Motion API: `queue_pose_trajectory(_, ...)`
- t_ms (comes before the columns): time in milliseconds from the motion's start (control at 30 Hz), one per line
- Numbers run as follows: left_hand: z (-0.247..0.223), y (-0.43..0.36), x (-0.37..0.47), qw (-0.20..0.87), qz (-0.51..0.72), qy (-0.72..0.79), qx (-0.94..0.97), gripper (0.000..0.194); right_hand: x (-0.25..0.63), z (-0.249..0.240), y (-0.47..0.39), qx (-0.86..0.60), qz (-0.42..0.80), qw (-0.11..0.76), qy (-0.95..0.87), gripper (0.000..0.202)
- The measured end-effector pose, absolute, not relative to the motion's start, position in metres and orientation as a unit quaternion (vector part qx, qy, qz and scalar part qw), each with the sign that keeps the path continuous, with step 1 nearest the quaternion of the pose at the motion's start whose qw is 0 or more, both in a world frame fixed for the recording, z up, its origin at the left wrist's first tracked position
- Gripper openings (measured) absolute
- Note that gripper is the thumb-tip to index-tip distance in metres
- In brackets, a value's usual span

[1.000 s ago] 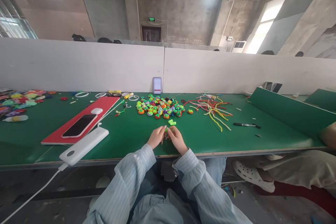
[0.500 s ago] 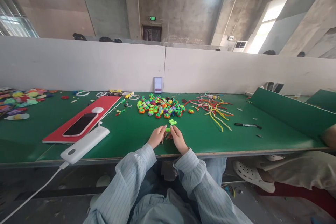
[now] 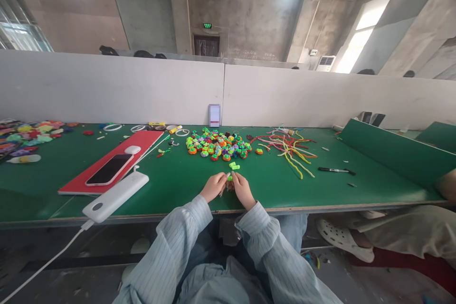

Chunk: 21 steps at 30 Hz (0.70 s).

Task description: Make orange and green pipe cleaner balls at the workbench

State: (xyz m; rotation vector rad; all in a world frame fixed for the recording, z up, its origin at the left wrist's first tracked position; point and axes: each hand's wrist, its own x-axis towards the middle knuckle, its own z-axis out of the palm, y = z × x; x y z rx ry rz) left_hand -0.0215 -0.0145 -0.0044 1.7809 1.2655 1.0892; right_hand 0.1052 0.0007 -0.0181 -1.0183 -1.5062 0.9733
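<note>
My left hand (image 3: 214, 186) and my right hand (image 3: 242, 191) meet near the table's front edge, fingertips closed. Between them they pinch a small bright-green piece (image 3: 230, 178), apparently of fuzzy pipe cleaner; the fingers cover much of it. Just beyond the fingertips, similar bright-green pieces (image 3: 234, 166) lie on the green tabletop. Farther back is a heap of small round colourful craft pieces (image 3: 217, 145), many with green tops. To its right spread loose red, yellow and pale pipe cleaners (image 3: 294, 152).
At left, a red folder (image 3: 76, 185) carries a phone (image 3: 109, 169) and a white earbud case (image 3: 132, 149). A white power bank (image 3: 116, 197) with a cable lies beside it. A black marker (image 3: 337, 170) is at right. Another phone (image 3: 214, 115) leans on the white partition (image 3: 142, 90).
The fingertips have drawn closer together around the bright-green piece, and less of it shows. The piece has shifted slightly right. Everything else on the table stays put.
</note>
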Motion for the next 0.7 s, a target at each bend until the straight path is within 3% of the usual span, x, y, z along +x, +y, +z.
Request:
queue_pose_trajectory(367,-0.0010,-0.0163,-0.0196,0.406,0.474,0.470,0.624,0.037,0.1043,-0.0198,0.0020,-0.412,0.408,0.527,-0.622,0.028)
queue_pose_trajectory(700,-0.0012,-0.0149,-0.0199,0.395,0.449,0.473,0.647,0.037,0.1058,-0.0138,-0.0018,-0.424,0.389,0.521,-0.630,0.029)
